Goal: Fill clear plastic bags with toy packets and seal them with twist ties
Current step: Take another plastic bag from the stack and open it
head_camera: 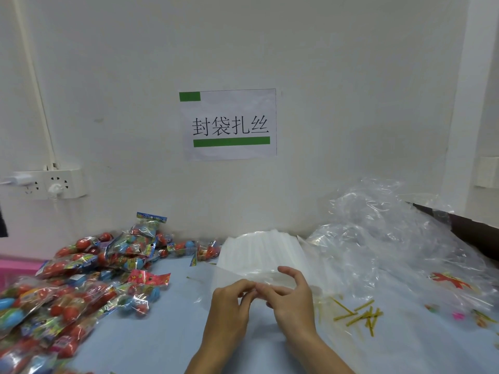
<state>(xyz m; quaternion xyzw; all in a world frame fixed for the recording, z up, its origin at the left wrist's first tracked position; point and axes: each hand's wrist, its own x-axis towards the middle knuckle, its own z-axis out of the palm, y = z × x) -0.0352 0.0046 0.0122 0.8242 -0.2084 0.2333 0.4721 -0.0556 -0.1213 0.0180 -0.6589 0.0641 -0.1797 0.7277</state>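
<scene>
both hands meet at the near middle of the pale blue table, over a single clear plastic bag that lies flat in front of the stack of clear bags. the left hand has its fingers curled, thumb and fingertips pinching the near edge of that bag; the right hand pinches the same edge just beside it with thumb and forefinger, while its other fingers arch loosely above the plastic. the two sets of fingertips almost touch. whether the bag's mouth is already parted cannot be told — the film is too clear and blurred there.

the toy packets lie in a loose heap on the left of the table, red and blue toys in printed wrappers, the heap running back to the wall and along it towards the stack. the yellow twist ties are scattered on the table to the right of the right hand, apart from it. behind and to the right of them sits a big crumpled mass of clear plastic film, with some coloured packets showing through at the far right.

on the wall hangs a paper sign with four black characters and green bars — and at the left a white power strip with plugs in it.
</scene>
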